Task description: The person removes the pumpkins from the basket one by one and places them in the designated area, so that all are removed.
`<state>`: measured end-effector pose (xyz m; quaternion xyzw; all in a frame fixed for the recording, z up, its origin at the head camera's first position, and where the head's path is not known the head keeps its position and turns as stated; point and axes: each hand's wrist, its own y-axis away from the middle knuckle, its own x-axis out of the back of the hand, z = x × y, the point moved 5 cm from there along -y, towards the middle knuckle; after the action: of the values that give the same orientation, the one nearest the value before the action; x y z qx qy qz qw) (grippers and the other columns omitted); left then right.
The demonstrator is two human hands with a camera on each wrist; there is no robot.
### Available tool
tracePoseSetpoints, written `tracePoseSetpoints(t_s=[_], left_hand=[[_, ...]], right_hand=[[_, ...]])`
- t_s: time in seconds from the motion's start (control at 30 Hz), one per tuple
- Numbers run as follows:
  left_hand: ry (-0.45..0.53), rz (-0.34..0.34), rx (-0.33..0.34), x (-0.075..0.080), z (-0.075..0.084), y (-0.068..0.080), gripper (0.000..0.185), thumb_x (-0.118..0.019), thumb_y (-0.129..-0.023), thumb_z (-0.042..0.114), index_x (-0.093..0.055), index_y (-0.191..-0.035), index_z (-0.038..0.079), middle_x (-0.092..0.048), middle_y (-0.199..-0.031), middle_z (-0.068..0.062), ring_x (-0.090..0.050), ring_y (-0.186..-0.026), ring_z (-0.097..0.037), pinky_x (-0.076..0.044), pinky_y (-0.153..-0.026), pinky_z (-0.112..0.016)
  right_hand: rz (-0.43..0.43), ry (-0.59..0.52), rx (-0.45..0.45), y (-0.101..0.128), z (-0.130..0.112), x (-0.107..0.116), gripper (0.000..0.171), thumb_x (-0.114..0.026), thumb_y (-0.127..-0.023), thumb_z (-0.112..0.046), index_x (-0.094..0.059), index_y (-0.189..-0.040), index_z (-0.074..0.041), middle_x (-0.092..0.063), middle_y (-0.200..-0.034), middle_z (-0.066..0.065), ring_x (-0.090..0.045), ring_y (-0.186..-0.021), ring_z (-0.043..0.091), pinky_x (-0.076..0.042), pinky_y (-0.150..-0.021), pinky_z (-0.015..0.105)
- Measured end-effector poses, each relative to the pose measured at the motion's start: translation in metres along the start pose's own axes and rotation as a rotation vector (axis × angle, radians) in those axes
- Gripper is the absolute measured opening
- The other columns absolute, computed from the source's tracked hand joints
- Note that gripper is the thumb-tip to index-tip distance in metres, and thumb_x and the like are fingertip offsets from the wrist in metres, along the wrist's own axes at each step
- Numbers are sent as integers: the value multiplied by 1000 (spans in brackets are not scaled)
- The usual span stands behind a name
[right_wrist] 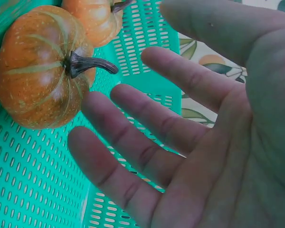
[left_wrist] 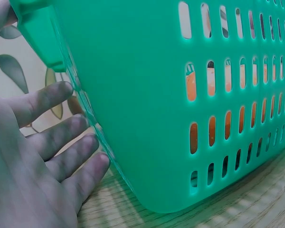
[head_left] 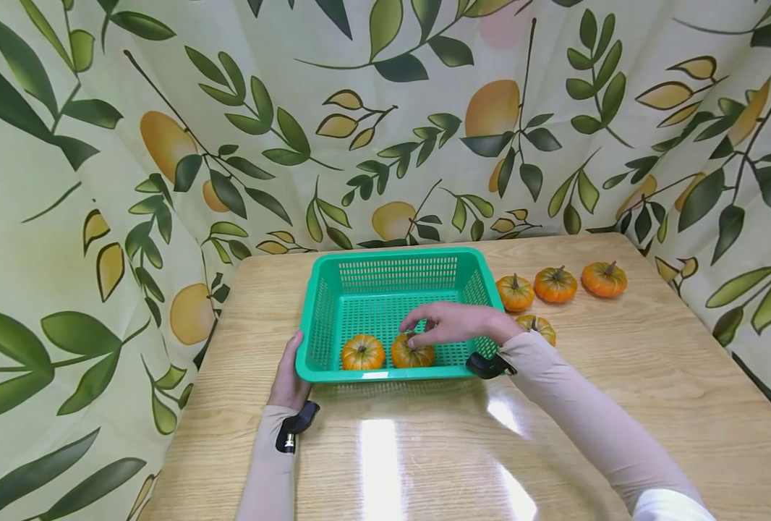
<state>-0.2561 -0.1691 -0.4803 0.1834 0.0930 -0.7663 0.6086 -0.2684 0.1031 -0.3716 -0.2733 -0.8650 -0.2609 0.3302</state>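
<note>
A green plastic basket (head_left: 395,255) with slotted walls stands on the table. Two small orange pumpkins lie inside along its near wall: the left pumpkin (head_left: 362,352) and the right pumpkin (head_left: 411,354). My right hand (head_left: 447,323) hovers over the right pumpkin, fingers loosely spread. In the right wrist view those fingers reach beside the pumpkin (right_wrist: 38,71) without curling round it; one fingertip appears close to its side. At the basket's left end is my left hand (head_left: 289,376). The left wrist view shows its fairly straight fingers (left_wrist: 61,137) against the outer wall, thumb up at the rim.
Outside the basket, to its right, stand more pumpkins: a near one (head_left: 537,328) partly hidden by my right wrist, and a row with a left (head_left: 514,292), middle (head_left: 555,285) and far right one (head_left: 604,279). A leaf-patterned curtain (head_left: 385,108) surrounds the wooden table (head_left: 620,391).
</note>
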Motion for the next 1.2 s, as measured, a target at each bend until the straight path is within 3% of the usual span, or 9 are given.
tracePoseSetpoints(t_s=[0.3, 0.47, 0.63, 0.9, 1.2], left_hand=[[1, 1, 13, -1, -1, 3, 66, -35, -98, 53, -21, -152, 18, -30, -151, -4, -34, -132, -17, -28, -108, -31], [3, 21, 15, -1, -1, 7, 65, -35, -98, 53, -23, -152, 17, -30, -152, -4, -34, -132, -16, -29, -107, -30], [-2, 18, 3, -3, 3, 7, 65, -34, -99, 52, -23, -152, 16, -30, -152, -5, -34, -133, -17, -30, -107, -29], [-4, 3, -4, -2, 1, 4, 66, -35, -98, 52, -21, -152, 16, -34, -147, -3, -37, -129, -16, -32, -106, -30], [-11, 0, -16, -2, 2, 3, 67, -35, -99, 51, -22, -152, 14, -39, -144, -1, -40, -127, -15, -33, -105, -29]], right_hand=[[-21, -16, -25, -10, 3, -4, 35, -60, -93, -41, -58, -126, -29, -50, -136, -3, -54, -112, 21, -47, -90, 38], [-44, -1, -29, -16, 5, -6, 47, -62, -91, -44, -54, -133, -25, -43, -141, 2, -45, -125, 29, -42, -99, 47], [-83, -26, -90, -21, 10, -7, 53, -64, -89, -45, -50, -136, -26, -38, -142, 6, -42, -128, 30, -41, -100, 50], [-133, -39, -79, -27, 11, -8, 27, -68, -87, -39, -66, -113, -29, -46, -133, -5, -38, -129, 23, -36, -105, 47], [-189, -76, -171, -33, 20, -11, 56, -72, -84, -38, -51, -134, -28, -41, -143, 6, -45, -123, 23, -45, -95, 42]])
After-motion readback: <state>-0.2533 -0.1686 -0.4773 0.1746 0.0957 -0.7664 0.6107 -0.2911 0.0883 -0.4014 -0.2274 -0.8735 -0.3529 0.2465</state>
